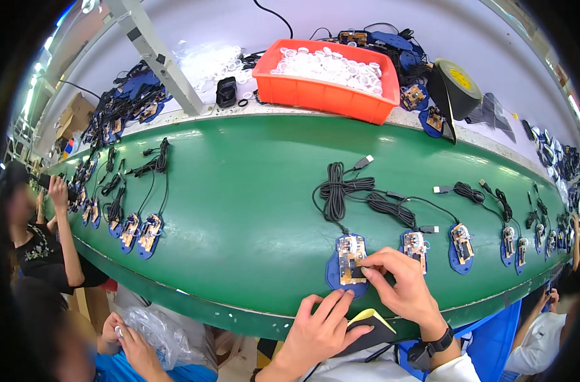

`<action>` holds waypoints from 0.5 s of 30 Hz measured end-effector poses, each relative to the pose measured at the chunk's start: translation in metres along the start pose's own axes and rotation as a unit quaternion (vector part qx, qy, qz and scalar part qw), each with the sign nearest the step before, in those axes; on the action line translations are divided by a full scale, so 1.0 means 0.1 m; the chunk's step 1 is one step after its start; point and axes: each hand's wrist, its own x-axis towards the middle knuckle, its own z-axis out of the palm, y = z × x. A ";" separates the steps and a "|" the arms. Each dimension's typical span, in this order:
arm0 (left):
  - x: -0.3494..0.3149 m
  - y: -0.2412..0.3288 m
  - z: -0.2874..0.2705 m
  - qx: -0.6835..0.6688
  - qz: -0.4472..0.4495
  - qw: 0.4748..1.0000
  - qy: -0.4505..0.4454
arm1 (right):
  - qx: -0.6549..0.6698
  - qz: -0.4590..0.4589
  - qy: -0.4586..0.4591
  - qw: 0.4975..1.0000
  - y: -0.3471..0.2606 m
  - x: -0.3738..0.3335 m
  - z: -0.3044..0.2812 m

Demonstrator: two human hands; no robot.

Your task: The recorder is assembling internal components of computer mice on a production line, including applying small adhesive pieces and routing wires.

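Brace one side, touch lightly

The right hand (403, 282) has thumb and finger narrowed on the circuit board (352, 250) under their tips; gripping or not, I cannot tell. The left hand (318, 332), fingers spread, touches the near edge of the board's blue base (332, 272); best to brace it there and press gently.

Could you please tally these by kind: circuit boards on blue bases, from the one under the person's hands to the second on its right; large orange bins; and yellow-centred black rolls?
Circuit boards on blue bases: 3
Large orange bin: 1
Yellow-centred black roll: 1
Total: 5
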 end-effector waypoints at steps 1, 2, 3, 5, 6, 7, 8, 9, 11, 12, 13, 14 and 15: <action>-0.01 -0.01 -0.02 0.002 -0.003 1.000 0.006 | 0.000 0.000 -0.001 1.000 0.00 0.01 0.01; -0.01 -0.02 -0.03 0.004 -0.004 1.000 0.012 | -0.001 0.001 -0.001 1.000 0.01 0.02 0.03; -0.01 -0.05 -0.05 0.007 0.002 1.000 0.009 | -0.001 -0.001 0.024 1.000 0.02 0.04 0.09; 0.00 -0.06 -0.05 0.005 0.002 1.000 0.010 | -0.004 -0.009 0.023 1.000 0.04 0.05 0.12; 0.00 -0.05 -0.04 0.004 0.003 1.000 0.012 | -0.006 -0.019 0.023 1.000 0.04 0.04 0.12; 0.01 -0.06 -0.04 0.003 0.006 1.000 0.012 | -0.023 -0.027 0.016 0.999 0.05 0.06 0.10; 0.02 -0.06 -0.04 0.000 0.005 1.000 0.014 | -0.025 -0.026 0.019 0.999 0.06 0.05 0.11; 0.03 -0.06 -0.04 -0.003 0.003 1.000 0.016 | -0.029 -0.037 0.022 0.999 0.07 0.03 0.13; 0.05 -0.06 -0.05 -0.002 0.005 1.000 0.015 | -0.033 -0.050 0.025 0.998 0.06 0.02 0.14; 0.06 -0.07 -0.06 0.002 0.006 1.000 0.015 | -0.035 -0.049 0.026 0.998 0.07 0.02 0.14; 0.07 -0.07 -0.06 -0.001 0.006 1.000 0.014 | -0.040 -0.047 0.016 0.998 0.08 0.02 0.14; 0.08 -0.08 -0.07 0.004 0.009 1.000 0.013 | -0.045 -0.045 0.007 0.998 0.08 0.02 0.14; 0.08 -0.08 -0.07 0.008 0.013 1.000 0.012 | -0.046 -0.043 0.007 0.998 0.09 0.00 0.15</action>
